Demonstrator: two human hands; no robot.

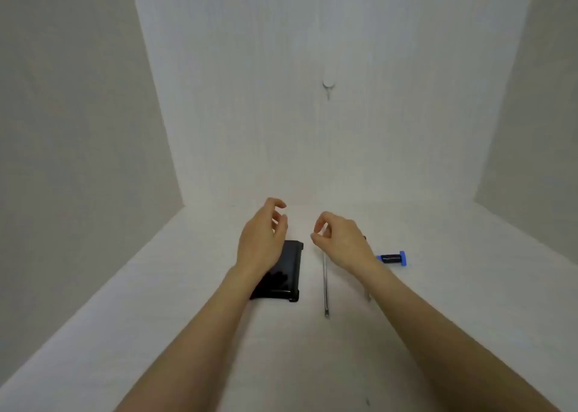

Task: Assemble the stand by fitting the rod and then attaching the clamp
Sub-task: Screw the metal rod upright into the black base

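Both hands hover empty above the unassembled stand parts on the white table (194,333).

The left hand (261,242) hangs over the far end of the black base plate (286,275), fingers loosely curled and holding nothing; the right hand (339,241) is poised above the top end of the metal rod (325,286), thumb and forefinger nearly meeting in a pinch, yet with nothing seen between them. The rod lies flat just right of the base, and the blue-capped clamp part (392,257) sits farther right (a second thin metal piece pokes out under the right forearm). To do this well, I'd judge: steady the base with the left hand, lift the rod near one end, bring it upright and seat it squarely in the base's socket before reaching for the clamp.
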